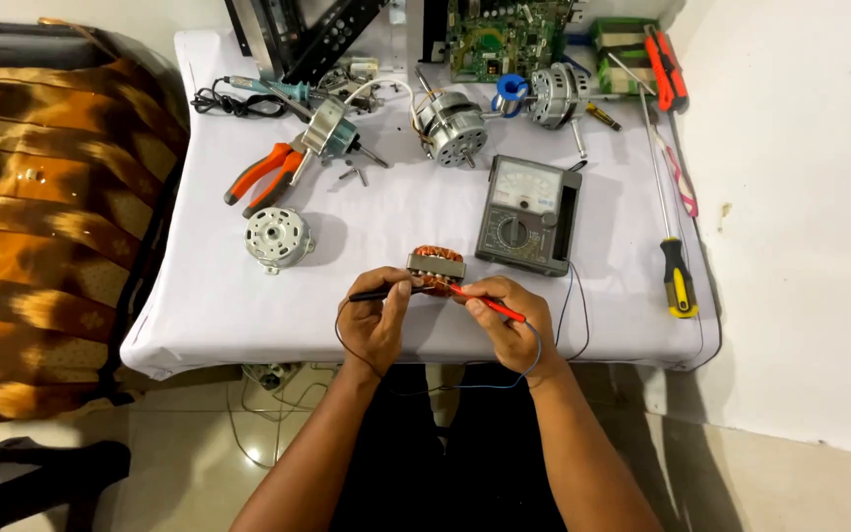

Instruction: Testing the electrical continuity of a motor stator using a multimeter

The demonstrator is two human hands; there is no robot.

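Left hand (pixel 374 320) pinches a black probe (pixel 378 293), fingers curled around it, tip against the left side of the copper coil (pixel 435 270); right hand (pixel 509 320) pinches a red probe (pixel 490 304) the same way, tip at the coil's right side; coil sits on the white cloth (pixel 209 296) just beyond the fingertips, between both hands, near the table's front edge.

Risks, judged: coil is small and loose on the cloth, so uneven push from either probe could slide or tip it; tips could slip off the thin wire ends and the contact be lost; slack leads (pixel 544 350) loop under the wrists and off the edge, a snag could drag the meter (pixel 527 215), which lies just past the right hand.

Coil's long axis looks left-right, across the hands; metal frame on top, windings facing the person; which way its hole points, cannot tell.

Black probe lies almost level, pointing right; red probe runs diagonal, tip up-left.

Silver motor cap (pixel 277 238) left of the left hand; pliers (pixel 266 175) further beyond; yellow screwdriver (pixel 680 276) well right of the right hand.
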